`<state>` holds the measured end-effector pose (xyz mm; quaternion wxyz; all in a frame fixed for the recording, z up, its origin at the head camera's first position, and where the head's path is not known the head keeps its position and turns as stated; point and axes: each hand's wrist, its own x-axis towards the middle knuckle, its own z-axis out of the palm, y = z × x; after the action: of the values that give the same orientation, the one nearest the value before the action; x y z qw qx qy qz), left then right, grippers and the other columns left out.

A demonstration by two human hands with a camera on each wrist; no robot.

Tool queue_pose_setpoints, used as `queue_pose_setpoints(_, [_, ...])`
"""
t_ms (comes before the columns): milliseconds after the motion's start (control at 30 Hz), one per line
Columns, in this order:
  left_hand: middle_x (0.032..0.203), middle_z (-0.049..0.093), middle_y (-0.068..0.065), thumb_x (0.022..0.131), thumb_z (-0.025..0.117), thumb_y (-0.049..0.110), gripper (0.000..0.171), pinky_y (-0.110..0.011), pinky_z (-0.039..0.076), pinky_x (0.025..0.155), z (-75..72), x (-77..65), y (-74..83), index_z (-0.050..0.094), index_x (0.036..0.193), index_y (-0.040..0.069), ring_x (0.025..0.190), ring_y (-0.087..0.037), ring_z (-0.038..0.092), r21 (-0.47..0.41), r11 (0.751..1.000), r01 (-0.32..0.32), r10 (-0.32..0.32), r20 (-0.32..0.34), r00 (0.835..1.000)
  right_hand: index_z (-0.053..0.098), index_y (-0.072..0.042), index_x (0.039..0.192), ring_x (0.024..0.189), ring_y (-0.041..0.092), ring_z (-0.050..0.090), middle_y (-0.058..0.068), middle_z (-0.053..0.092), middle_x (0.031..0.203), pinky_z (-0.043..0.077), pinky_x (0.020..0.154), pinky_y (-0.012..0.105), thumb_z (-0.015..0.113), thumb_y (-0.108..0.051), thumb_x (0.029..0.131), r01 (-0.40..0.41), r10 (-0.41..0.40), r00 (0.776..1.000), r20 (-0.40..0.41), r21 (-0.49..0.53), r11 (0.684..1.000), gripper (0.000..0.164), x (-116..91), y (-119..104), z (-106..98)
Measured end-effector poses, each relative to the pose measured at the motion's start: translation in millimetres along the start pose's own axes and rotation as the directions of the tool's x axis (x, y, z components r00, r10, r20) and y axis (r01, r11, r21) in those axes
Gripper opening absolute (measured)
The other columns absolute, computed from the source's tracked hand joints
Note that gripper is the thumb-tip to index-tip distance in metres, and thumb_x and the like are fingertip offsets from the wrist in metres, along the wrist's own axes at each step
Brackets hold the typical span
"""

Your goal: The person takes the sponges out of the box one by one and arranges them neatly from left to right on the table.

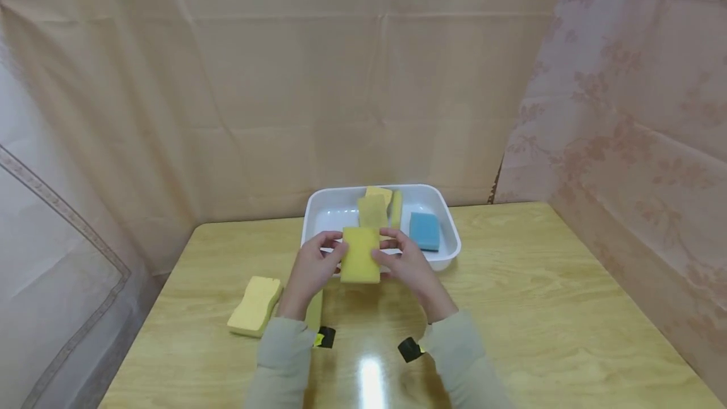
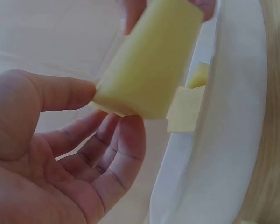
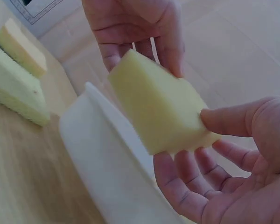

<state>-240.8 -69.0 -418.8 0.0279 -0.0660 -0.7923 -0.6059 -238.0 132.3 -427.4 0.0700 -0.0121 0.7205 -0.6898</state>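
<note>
A yellow sponge [image 1: 360,256] is held up over the front rim of a white tray [image 1: 335,216]. My left hand [image 1: 313,265] pinches its left edge between thumb and fingertips. The opposite edge is gripped by my right hand [image 1: 410,265], thumb on the near face and fingers behind. In the right wrist view both hands hold the sponge [image 3: 154,102] at its two ends. Inside the tray lie several yellow sponge pieces [image 1: 372,212], one standing narrow side up, and a blue sponge [image 1: 424,230] at the right.
On the table [image 1: 528,289], left of the tray, lies a wavy-sided yellow sponge [image 1: 254,306]. Another yellow sponge [image 1: 314,311] is partly covered by the left forearm. A beige curtain [image 1: 352,93] hangs behind the table, and a floral cloth [image 1: 642,112] hangs on the right.
</note>
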Motion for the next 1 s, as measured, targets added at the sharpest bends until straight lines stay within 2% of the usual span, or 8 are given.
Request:
queue_pose_setpoints(100, [0.105,0.065,-0.017,0.098,0.066,0.014,0.03,-0.038,0.061,0.069,-0.7,-10.2,-0.9,0.065,0.122,-0.003,0.08,-0.023,0.067,0.013,1.0,0.023,-0.023,0.002,1.0,0.051,-0.006,0.143,0.095,0.028,0.064,0.018,0.055,0.123,0.062,0.073,0.044,0.069,-0.008,0.096,0.014,-0.015,1.0,-0.009,-0.033,0.999,0.05,-8.4,3.8,4.7])
queue_pose_setpoints(300, [0.108,0.064,-0.015,0.1,0.064,0.016,0.033,-0.036,0.061,0.072,-0.6,-35.3,-6.0,0.063,0.128,-0.002,0.086,-0.022,0.067,0.007,0.994,0.108,-0.108,0.0,0.994,0.052,-0.004,0.143,0.091,0.025,0.064,0.018,0.056,0.12,0.062,0.069,0.044,0.068,-0.009,0.096,0.023,-0.024,1.0,-0.007,-0.088,0.996,0.049,-27.5,10.1,13.1])
queue_pose_setpoints(500, [0.11,0.065,-0.015,0.101,0.063,0.016,0.034,-0.035,0.06,0.071,2.9,-57.6,-15.0,0.062,0.129,-0.004,0.09,-0.022,0.066,0.017,0.994,0.11,-0.109,-0.007,0.994,0.05,0.0,0.145,0.087,0.023,0.065,0.02,0.057,0.122,0.062,0.07,0.045,0.066,-0.01,0.098,0.038,-0.036,0.999,0.018,-0.133,0.99,0.05,-45.0,23.5,16.7])
queue_pose_setpoints(667, [0.11,0.065,-0.012,0.101,0.062,0.016,0.035,-0.031,0.059,0.069,7.2,-67.6,-22.1,0.062,0.13,-0.004,0.088,-0.02,0.066,0.04,0.99,0.136,-0.135,-0.034,0.99,0.048,-0.001,0.148,0.091,0.022,0.066,0.019,0.057,0.125,0.062,0.074,0.042,0.065,-0.011,0.1,0.018,-0.012,0.999,0.04,-0.158,0.987,0.052,-53.0,28.4,18.9])
queue_pose_setpoints(800, [0.108,0.066,-0.01,0.101,0.062,0.015,0.032,-0.03,0.057,0.068,8.2,-73.3,-27.1,0.064,0.129,-0.001,0.088,-0.02,0.066,0.081,0.987,0.137,-0.132,-0.063,0.989,0.049,-0.003,0.148,0.091,0.023,0.067,0.018,0.058,0.124,0.062,0.073,0.041,0.064,-0.009,0.1,0.022,-0.013,0.998,0.057,-0.168,0.985,0.051,-55.6,32.0,21.9])
queue_pose_setpoints(1000, [0.109,0.068,-0.011,0.1,0.061,0.011,0.034,-0.033,0.059,0.073,11.7,-84.4,-31.9,0.062,0.13,-0.005,0.096,-0.026,0.07,0.156,0.974,0.163,-0.149,-0.094,0.984,0.048,0.002,0.147,0.091,0.024,0.067,0.02,0.058,0.123,0.062,0.073,0.044,0.064,-0.006,0.099,0.028,-0.015,0.997,0.075,-0.177,0.984,0.051,-63.4,35.4,26.9])
